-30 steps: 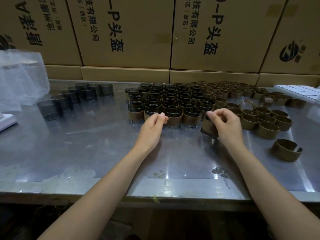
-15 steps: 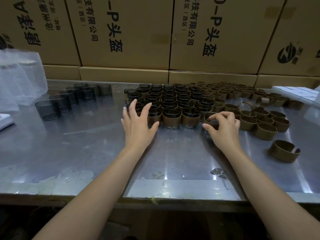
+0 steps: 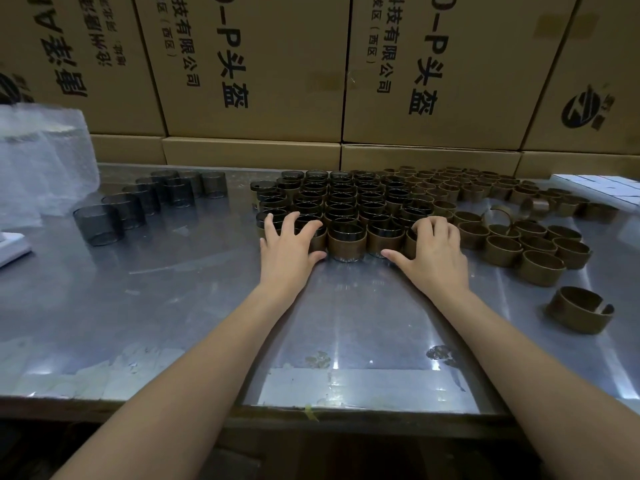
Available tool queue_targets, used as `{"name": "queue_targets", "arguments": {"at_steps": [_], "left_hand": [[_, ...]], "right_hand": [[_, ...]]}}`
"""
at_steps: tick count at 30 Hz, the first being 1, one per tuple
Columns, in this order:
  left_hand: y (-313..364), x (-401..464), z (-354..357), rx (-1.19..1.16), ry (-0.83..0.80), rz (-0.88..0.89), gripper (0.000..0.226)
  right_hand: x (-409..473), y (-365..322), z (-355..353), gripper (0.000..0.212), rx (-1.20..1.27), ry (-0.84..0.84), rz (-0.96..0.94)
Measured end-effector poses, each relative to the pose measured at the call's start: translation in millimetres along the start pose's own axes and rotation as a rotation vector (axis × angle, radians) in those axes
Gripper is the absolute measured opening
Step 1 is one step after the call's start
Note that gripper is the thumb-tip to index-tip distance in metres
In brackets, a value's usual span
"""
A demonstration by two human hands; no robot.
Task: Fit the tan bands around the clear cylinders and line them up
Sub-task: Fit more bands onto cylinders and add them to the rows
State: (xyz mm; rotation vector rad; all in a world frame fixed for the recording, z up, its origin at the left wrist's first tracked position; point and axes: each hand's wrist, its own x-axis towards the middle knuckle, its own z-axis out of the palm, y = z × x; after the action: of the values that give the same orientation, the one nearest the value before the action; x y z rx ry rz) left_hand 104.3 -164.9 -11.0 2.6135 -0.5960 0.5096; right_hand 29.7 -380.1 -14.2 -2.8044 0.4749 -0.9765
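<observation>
Both hands flat-fingered at the near edge of the block (image 3: 341, 209) of banded cylinders mid-desk. Left hand (image 3: 289, 245) spread wide, fingers splayed over the rims at the block's left corner, thumb along the base of the front row, gripping nothing. Right hand (image 3: 431, 252) half-curled over the cylinder at the right end of the front row, thumb stretched low toward the middle; fingers draped over it rather than clamped, so reads as pressing, not lifting.

Front cylinder (image 3: 347, 241) between the hands: clear wall, dark rim, tan band round its lower part, touching its neighbours. Bare cylinders (image 3: 98, 225) well apart on the left of the desk (image 3: 194, 306). Loose bands (image 3: 507, 249) heaped just right of the block, one split band (image 3: 579, 314) alone nearer the edge.

Handling, as a judgement: light, thin-walled, rigid plastic; likely to skate on the steel top and tip if pushed high. Better nudged low, at the band, where the wrap gives grip, with flat fingers against several at once to square the row. Bands look springy, open at a slit: to be spread at the gap and eased on, not forced. Squeezing a clear wall hard may crack or scuff it.
</observation>
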Motion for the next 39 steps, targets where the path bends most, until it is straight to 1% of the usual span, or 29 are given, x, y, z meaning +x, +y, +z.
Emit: {"name": "queue_targets", "arguments": {"at_steps": [4,9,13,15,18,21,23,24,25,26,28,31,33,35,39], "left_hand": [[-1.6,5.9,3.7,-0.037,-0.003,0.006,0.047],[-2.6,11.5,5.5,-0.039,-0.015,0.007,0.048],[-3.7,10.1,4.7,0.004,-0.014,0.009,0.061],[-3.3,9.0,3.8,0.022,-0.002,-0.007,0.069],[-4.6,5.2,2.6,0.106,0.040,-0.034,0.078],[-14.6,0.2,-1.4,0.191,0.081,-0.041,0.077],[-27.4,-2.2,-7.8,0.205,0.115,-0.030,0.072],[-35.7,-2.5,-12.3,0.198,0.137,-0.021,0.068],[-45.9,-2.3,-17.6,0.190,0.158,-0.016,0.064],[-58.3,-2.2,-23.1,0.190,0.172,-0.021,0.061],[-88.4,-1.2,-34.7,0.232,0.172,-0.076,0.058],[-137.9,0.2,-52.3,0.391,0.101,-0.260,0.056],[-165.7,0.3,-64.0,0.507,0.035,-0.382,0.057],[-185.5,0.1,-74.1,0.574,-0.024,-0.479,0.059],[-200.1,1.7,-79.2,0.578,-0.089,-0.585,0.061]], "right_hand": [[4.3,2.5,5.7,0.068,-0.012,0.003,-0.013],[7.3,3.2,7.6,0.069,-0.026,-0.005,-0.012],[5.7,3.0,4.5,0.072,-0.039,0.021,-0.032],[2.9,1.7,1.5,0.073,-0.059,0.068,-0.049],[-5.3,-2.1,-3.6,0.063,-0.034,0.188,-0.113],[-13.3,-6.8,-11.1,0.041,0.016,0.244,-0.184],[-18.3,-10.1,-16.3,0.018,0.093,0.166,-0.258],[-21.3,-11.4,-17.7,0.010,0.120,0.086,-0.291],[-24.1,-12.3,-17.5,0.006,0.125,0.006,-0.317],[-26.2,-12.8,-16.4,0.005,0.114,-0.060,-0.330],[-26.2,-13.1,-14.3,0.007,0.086,-0.144,-0.297],[-21.0,-13.5,-10.8,0.006,0.052,-0.232,-0.220],[-18.3,-13.2,-7.8,0.005,0.044,-0.261,-0.202],[-16.8,-12.6,-6.3,0.006,0.042,-0.270,-0.191],[-15.0,-11.1,-4.9,0.005,0.050,-0.272,-0.186]]}}
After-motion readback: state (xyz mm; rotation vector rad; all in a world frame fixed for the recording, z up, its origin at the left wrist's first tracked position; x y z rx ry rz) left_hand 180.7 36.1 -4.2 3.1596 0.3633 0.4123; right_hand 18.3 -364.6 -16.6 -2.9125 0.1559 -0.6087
